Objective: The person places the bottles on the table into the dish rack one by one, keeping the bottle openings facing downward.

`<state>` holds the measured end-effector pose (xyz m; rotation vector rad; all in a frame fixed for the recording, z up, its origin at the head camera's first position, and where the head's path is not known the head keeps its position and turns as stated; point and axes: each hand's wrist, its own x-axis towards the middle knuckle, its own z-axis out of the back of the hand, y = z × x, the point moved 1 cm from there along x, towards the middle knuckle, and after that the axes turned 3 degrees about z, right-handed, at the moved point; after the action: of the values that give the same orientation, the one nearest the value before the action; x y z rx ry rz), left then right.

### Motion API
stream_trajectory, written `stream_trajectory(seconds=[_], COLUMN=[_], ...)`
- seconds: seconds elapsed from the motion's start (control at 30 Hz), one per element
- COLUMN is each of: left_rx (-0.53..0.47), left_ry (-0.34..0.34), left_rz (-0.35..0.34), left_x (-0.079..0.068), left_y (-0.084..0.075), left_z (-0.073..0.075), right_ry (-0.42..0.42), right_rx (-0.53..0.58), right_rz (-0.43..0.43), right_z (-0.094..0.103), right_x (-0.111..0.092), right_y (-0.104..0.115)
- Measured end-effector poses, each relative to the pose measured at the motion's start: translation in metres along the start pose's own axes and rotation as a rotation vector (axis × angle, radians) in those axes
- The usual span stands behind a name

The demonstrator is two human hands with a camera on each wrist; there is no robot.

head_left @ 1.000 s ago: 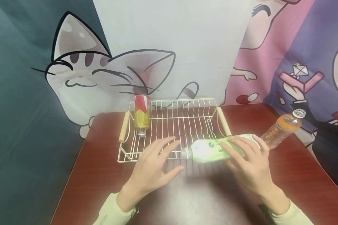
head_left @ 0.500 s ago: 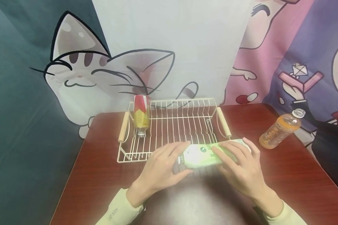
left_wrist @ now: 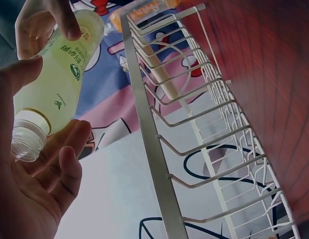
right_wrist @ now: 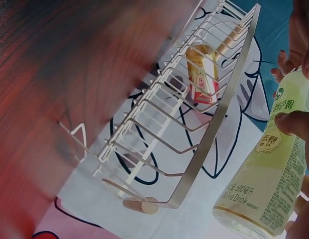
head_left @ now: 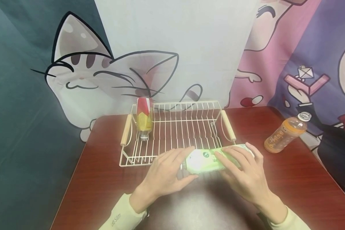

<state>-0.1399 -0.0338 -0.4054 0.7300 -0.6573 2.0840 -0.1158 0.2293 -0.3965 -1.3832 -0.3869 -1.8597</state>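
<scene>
A pale green tea drink bottle is held on its side in front of the rack, its neck to the left. My right hand grips it near the base, thumb and fingers on opposite sides. Around the neck end, my left hand has its thumb on one side and curved fingers on the other. In the left wrist view the bottle's clear ridged neck lies between thumb and fingers. The right wrist view shows the bottle's printed label under my right thumb. Parts of the right fingers are hidden behind the bottle.
Behind the hands stands a white wire dish rack with wooden handles. A red and yellow bottle lies in its left side, cap toward me. An orange-banded drink bottle stands on the table at right.
The green bottle has moved left and slightly toward me in my right hand. My left hand has come in from apart to the bottle's neck end.
</scene>
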Motion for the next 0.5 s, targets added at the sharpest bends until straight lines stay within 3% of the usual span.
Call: stream_trajectory(seconds=[0.33, 0.4, 0.5], left_rx=[-0.007, -0.014, -0.019], left_ry=[-0.001, -0.010, -0.033], left_rz=[0.028, 0.045, 0.074], left_x=[-0.0018, -0.0028, -0.0044], left_y=[0.0018, 0.0043, 0.0092], left_z=[0.0002, 0.0015, 0.0047], right_ry=[-0.029, -0.058, -0.100], right_rx=[-0.003, -0.002, 0.014], right_rz=[-0.012, -0.049, -0.177], right_z=[0.0003, 0.0013, 0.0046], right_x=[0.0001, -0.0012, -0.0060], right_y=[-0.0021, -0.0045, -0.0090])
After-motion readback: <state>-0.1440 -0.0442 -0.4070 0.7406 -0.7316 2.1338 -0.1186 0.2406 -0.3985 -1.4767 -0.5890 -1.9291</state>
